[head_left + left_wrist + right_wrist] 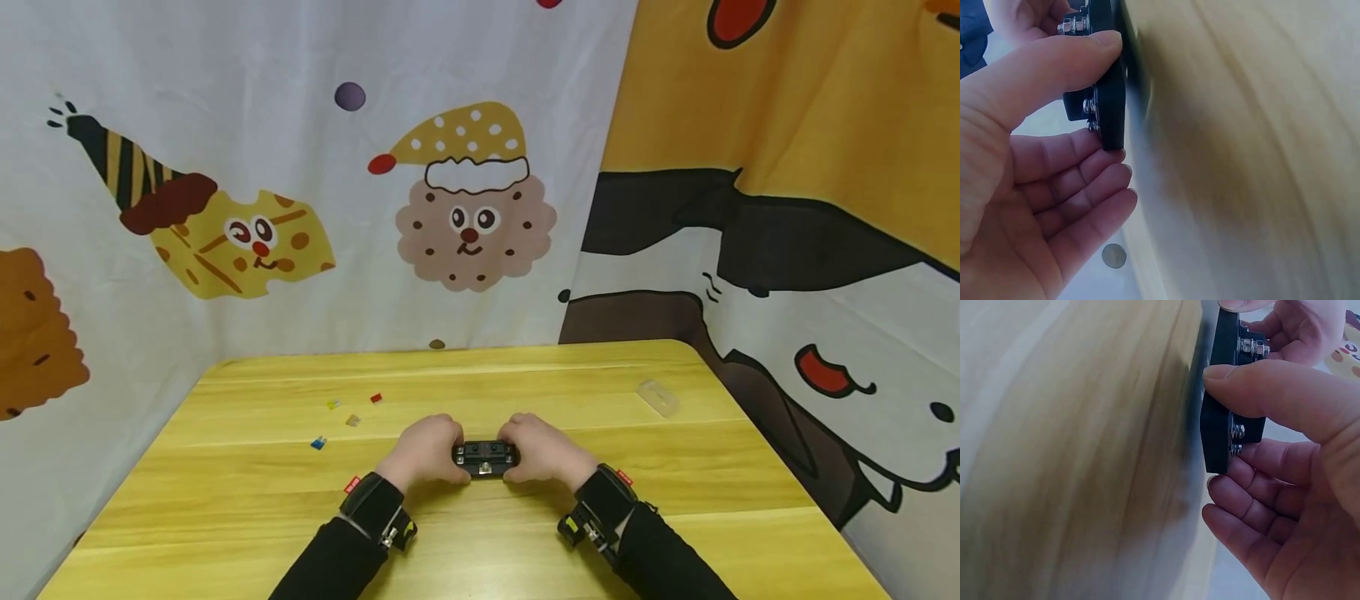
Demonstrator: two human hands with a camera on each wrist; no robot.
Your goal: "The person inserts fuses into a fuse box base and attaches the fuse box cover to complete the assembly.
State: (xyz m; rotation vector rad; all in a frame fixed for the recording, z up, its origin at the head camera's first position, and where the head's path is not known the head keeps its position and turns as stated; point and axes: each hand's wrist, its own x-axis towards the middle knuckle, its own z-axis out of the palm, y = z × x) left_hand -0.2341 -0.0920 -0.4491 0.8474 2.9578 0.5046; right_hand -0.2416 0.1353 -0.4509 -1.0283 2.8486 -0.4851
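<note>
Both hands hold a black fuse block [486,458] with metal bolts and nuts on it, low over the wooden table. My left hand [429,450] grips its left end, and my right hand [546,452] grips the right end. In the left wrist view, the thumb lies on one face of the fuse block [1110,112] with the fingers curled at its edge. A similar grip shows in the right wrist view, where the thumb presses the fuse block [1216,440]. Whether the block touches the table cannot be told.
Left of the hands lie small coloured pieces resembling blade fuses: blue [318,443], yellow [333,404], orange [353,421] and red [377,398]. A clear plastic cover [658,397] rests at the table's back right. Behind the table [480,542] hangs a printed curtain [300,50].
</note>
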